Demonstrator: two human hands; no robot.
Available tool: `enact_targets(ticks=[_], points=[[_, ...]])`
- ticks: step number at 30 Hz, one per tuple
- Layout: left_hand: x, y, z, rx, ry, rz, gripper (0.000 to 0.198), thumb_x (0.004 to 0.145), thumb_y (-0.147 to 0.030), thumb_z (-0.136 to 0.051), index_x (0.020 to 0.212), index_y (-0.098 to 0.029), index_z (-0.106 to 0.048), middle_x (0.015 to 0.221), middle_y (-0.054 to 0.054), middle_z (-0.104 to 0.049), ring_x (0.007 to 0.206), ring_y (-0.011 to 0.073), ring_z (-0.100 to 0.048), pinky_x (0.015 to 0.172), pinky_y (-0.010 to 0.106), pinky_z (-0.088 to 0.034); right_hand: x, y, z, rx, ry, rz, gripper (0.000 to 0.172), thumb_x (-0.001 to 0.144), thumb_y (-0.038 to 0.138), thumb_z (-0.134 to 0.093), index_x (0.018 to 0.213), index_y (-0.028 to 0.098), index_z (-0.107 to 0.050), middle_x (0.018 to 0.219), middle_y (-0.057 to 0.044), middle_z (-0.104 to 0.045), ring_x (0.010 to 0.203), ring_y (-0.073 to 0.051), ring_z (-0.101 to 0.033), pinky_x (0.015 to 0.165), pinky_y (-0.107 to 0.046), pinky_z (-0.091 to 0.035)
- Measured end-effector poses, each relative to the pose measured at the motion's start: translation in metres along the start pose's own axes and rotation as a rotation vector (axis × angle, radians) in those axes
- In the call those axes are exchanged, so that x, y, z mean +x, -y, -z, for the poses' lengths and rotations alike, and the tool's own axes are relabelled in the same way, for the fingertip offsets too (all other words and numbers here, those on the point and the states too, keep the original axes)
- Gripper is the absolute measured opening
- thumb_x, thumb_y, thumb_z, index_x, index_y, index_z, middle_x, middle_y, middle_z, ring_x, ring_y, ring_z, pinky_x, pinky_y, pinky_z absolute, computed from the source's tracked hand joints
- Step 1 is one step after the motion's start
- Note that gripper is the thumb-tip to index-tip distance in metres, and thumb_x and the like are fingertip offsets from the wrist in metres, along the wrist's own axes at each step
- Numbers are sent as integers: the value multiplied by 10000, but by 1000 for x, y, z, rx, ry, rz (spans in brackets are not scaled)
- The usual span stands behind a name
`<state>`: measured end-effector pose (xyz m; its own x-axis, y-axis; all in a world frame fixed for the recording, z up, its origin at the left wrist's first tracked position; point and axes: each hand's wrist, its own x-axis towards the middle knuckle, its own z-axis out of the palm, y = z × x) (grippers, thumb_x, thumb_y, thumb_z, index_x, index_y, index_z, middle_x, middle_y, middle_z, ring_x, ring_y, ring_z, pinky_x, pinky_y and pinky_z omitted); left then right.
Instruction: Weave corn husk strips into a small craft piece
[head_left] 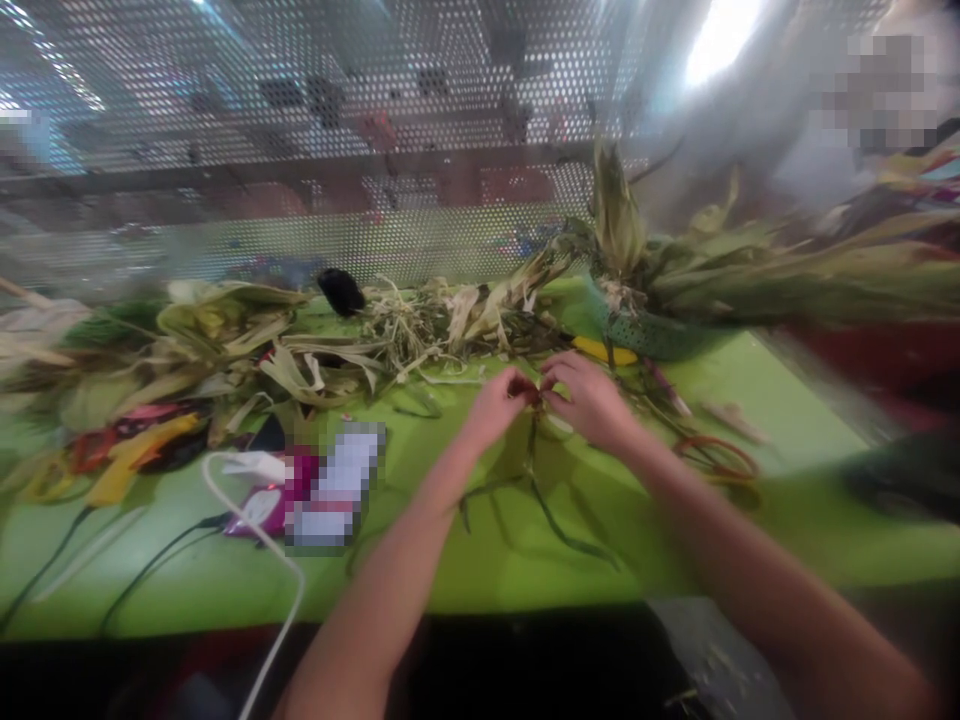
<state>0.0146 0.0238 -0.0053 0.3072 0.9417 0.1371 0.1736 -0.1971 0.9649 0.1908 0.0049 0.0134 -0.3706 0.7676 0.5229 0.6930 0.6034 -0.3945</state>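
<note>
fingerwork, seemingly, on a forked strand [531, 462]: left hand [501, 400] and right hand [591, 398], close together, pinch its top above the green table [799, 405]; the next move likely calls for steadiness.

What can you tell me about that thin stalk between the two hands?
The stalk is slim and roughly upright over the green table, its upper part brownish and yellowish. Lower down it splits into dark green, leggy strands: one bends away to the right, another reaches left and droops at its end. It looks like plant matter, though blur makes that uncertain. The left grip and right grip pinch its upper end, hiding the tip. Whether the strands touch the table is unclear.
</note>
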Motion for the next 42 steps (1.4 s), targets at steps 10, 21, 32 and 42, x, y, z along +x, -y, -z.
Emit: enact_targets(ticks=[10, 21, 32, 42], points=[[-2, -2, 3, -109, -3, 50, 131, 680, -213, -681, 748, -143, -594, 719, 1, -626, 697, 122, -568, 716, 265, -422, 0, 5, 6, 36, -1, 38, 59, 795, 166, -637, 766, 199, -676, 1068, -99, -642, 1006, -251, -583, 866, -395, -458], [-5, -6, 3, 55, -48, -9, 99, 663, -197, -672, 737, -148, -630, 710, 5, -635, 686, 129, -573, 695, 266, -441, 2, 2, 6, 136, 12, -96, 97, 765, 148, -645, 832, 201, -693, 908, -59, -680, 888, -218, -603, 814, -351, -444], [-4, -3, 4, 113, -41, -41, 88, 674, -204, -675, 737, -151, -643, 716, 18, -658, 682, 136, -592, 685, 267, -455, 3, -2, 7, 214, 119, -211, 103, 753, 150, -647, 834, 194, -692, 882, -36, -699, 851, -191, -625, 764, -303, -454], [-4, -5, 8, 87, -33, -5, 110, 679, -213, -687, 753, -149, -637, 721, 17, -661, 690, 137, -602, 705, 274, -464, 1, -4, 2, 346, 119, -280, 134, 749, 115, -623, 822, 204, -692, 823, -11, -726, 792, -173, -666, 717, -278, -473]])
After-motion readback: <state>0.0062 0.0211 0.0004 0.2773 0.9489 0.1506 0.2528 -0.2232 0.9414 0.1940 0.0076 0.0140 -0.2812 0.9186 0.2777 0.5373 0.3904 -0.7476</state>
